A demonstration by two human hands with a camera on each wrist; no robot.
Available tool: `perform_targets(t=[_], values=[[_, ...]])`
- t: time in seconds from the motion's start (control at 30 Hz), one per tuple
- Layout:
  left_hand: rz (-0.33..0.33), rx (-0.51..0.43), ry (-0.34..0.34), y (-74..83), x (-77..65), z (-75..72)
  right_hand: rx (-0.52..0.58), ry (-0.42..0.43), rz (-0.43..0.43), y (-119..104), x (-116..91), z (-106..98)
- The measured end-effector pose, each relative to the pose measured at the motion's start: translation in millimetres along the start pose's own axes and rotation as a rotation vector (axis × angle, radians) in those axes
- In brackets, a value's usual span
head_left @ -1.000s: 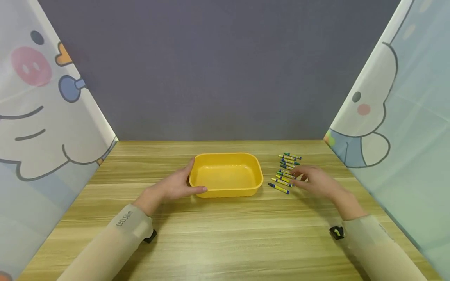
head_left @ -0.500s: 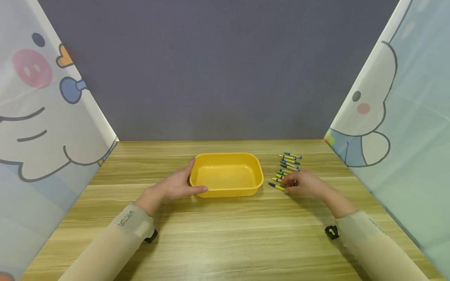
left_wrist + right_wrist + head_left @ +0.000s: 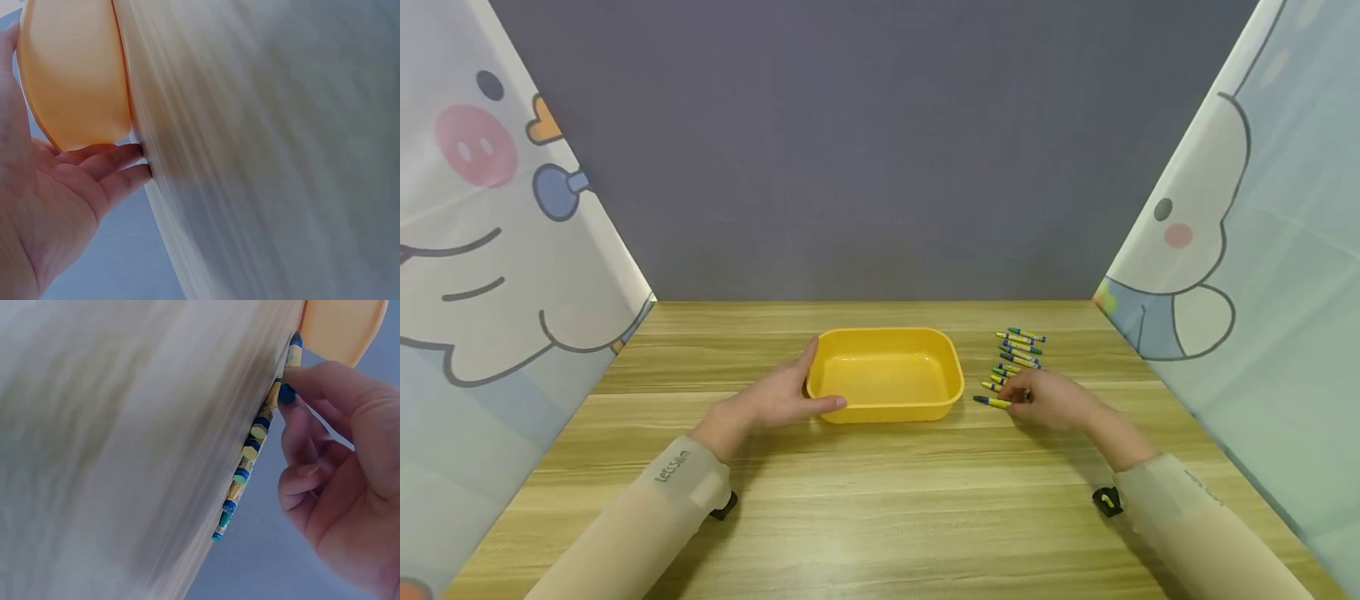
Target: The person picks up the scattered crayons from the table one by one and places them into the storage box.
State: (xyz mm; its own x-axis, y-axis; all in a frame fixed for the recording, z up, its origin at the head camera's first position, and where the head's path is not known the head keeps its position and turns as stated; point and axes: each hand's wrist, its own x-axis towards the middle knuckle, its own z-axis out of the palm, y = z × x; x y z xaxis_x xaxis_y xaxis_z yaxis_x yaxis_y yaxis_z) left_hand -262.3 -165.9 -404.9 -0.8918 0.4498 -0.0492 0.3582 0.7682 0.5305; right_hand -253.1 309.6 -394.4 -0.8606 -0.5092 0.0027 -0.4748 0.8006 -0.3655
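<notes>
The yellow tray (image 3: 891, 412) is gripped by the left hand (image 3: 775, 398); between it and the right edge of the surface (image 3: 880, 508), the front crayon (image 3: 992, 402) is pinched in the right hand's (image 3: 1051, 400) fingers. Picking-up seems in hand, a clean lift being called for.

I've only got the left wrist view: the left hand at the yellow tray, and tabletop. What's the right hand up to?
Observer: The right hand is pinching a yellow-wrapped crayon with a dark blue tip.
Operator: Nothing like that shows on my side. Where are any other crayons?
Observer: Head view shows several more crayons lying in a rough column on the table, to the right of the yellow tray.
</notes>
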Motion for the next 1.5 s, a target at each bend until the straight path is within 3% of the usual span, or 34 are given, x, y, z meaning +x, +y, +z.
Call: perform_targets(t=[0.2,0.4,0.7,1.2,1.5], values=[[-0.004,-0.022,-0.003,0.5,1.1,2.4,0.042,0.102,0.057,-2.6,-0.8,-3.4],[-0.005,-0.027,-0.001,0.9,1.4,2.2,0.102,0.233,0.060,-7.6,7.6,-10.3],[-0.011,-0.045,0.000,-1.1,0.6,3.6,0.166,0.300,0.116,-28.1,30.9,-16.4],[0.003,-0.081,0.001,1.2,0.5,2.6,0.298,0.327,0.101,-64.2,70.3,-11.4],[0.015,-0.102,0.004,0.3,1.7,4.4,0.396,0.300,0.077,-83.5,99.1,-1.1]])
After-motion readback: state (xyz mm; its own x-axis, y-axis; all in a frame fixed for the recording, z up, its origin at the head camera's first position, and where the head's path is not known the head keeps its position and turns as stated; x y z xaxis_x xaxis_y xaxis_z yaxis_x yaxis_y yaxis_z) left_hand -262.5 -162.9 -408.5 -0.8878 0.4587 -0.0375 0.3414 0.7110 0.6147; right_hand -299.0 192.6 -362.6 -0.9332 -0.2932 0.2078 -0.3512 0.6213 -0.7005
